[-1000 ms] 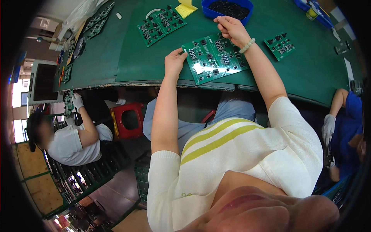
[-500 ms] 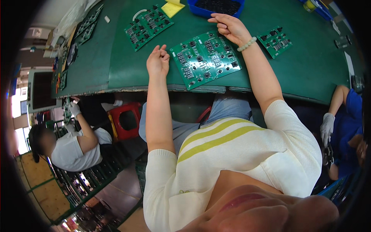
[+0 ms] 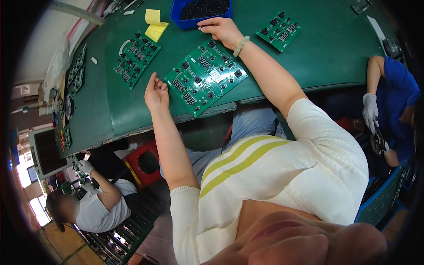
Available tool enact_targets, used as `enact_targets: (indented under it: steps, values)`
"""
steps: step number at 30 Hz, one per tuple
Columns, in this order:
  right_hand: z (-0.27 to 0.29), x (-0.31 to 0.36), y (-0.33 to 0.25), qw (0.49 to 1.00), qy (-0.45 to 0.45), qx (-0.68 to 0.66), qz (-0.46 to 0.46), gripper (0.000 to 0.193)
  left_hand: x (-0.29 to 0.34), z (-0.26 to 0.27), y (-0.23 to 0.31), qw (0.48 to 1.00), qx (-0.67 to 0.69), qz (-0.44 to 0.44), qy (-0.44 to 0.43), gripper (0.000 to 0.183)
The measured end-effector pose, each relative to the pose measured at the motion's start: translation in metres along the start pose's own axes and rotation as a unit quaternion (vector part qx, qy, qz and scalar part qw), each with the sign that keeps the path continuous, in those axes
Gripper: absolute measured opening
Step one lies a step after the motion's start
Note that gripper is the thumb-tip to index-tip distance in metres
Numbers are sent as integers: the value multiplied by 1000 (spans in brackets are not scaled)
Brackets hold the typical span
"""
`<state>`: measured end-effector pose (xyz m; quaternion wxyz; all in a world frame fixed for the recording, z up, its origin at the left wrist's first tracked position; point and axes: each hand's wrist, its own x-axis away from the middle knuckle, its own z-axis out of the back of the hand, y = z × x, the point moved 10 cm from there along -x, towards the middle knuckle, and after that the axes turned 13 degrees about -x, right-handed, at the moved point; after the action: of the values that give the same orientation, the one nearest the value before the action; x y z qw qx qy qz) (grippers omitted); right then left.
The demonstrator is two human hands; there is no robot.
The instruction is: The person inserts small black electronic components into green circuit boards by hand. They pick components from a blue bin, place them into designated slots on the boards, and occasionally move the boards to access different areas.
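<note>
A large green circuit board point(image 3: 197, 80) with black buttons and digit displays lies flat near the table's front edge, between my hands. My left hand point(image 3: 157, 93) hovers just left of this board, with fingers loosely curled, apart, and no object visible in them. Beyond the board, my right hand point(image 3: 223, 33) is at the near side of a blue bin point(image 3: 177, 22) of small black parts point(image 3: 205, 8). Its thumb and fingertips come together in a pinch; whatever lies between them is too small to make out. A pale bead bracelet circles that wrist.
Smaller or similar circuit boards lie at left point(image 3: 134, 59) and at right point(image 3: 279, 32). Yellow sticky notes point(image 3: 155, 30) sit left of the bin. Co-workers in gloves sit at left point(image 3: 104, 207) and right point(image 3: 397, 101). A red stool point(image 3: 143, 161) stands by the table.
The view has shifted, so the table items appear farther left. My right hand has come to the near edge of the bin, its fingers now pinched. My left hand stays beside the board.
</note>
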<state>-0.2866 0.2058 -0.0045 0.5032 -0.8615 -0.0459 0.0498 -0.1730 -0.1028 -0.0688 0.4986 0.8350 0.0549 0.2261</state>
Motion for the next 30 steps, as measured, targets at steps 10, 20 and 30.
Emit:
enact_targets:
  steps: [10,20,30]
  values:
    - [-28,12,-17,932,-78,308,173,19,16,-29,13,1000,14,-12,-5,15]
    - [-62,37,-24,812,-184,486,265,17,39,-50,29,964,-244,-97,29,22]
    - [-66,41,-16,779,-141,570,219,21,24,-55,33,881,-413,-228,23,20]
